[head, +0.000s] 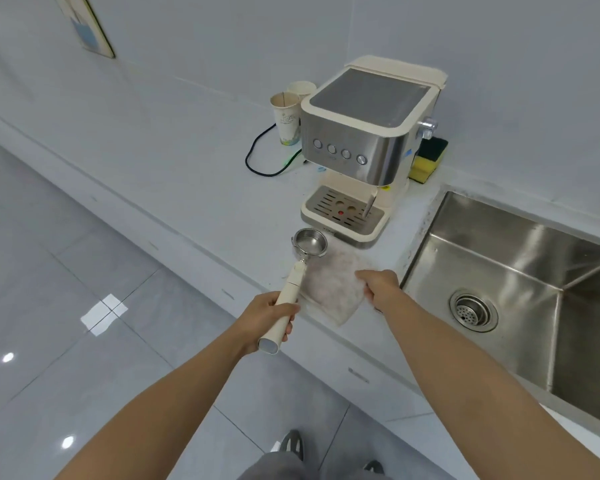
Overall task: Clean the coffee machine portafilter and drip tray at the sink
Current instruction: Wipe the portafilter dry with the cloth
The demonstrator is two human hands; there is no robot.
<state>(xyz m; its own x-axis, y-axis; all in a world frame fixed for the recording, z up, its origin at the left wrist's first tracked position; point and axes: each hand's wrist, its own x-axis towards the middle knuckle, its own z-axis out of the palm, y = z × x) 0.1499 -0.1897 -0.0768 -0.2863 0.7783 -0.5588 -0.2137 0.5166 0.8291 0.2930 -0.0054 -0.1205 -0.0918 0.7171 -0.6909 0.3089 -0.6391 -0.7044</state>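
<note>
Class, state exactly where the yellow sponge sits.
In the head view, the yellow sponge stands on the counter right of the coffee machine, by the wall, beyond the sink.

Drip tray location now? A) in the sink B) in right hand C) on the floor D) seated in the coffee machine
D: the drip tray sits in the coffee machine base; the left hand grips the portafilter, the right hand a cloth.

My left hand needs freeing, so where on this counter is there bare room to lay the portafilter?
Widest bare counter: left of the coffee machine, from the black cord to the front edge. The sink basin is bare. Crowded: the cloth fills the spot before the machine.
</note>
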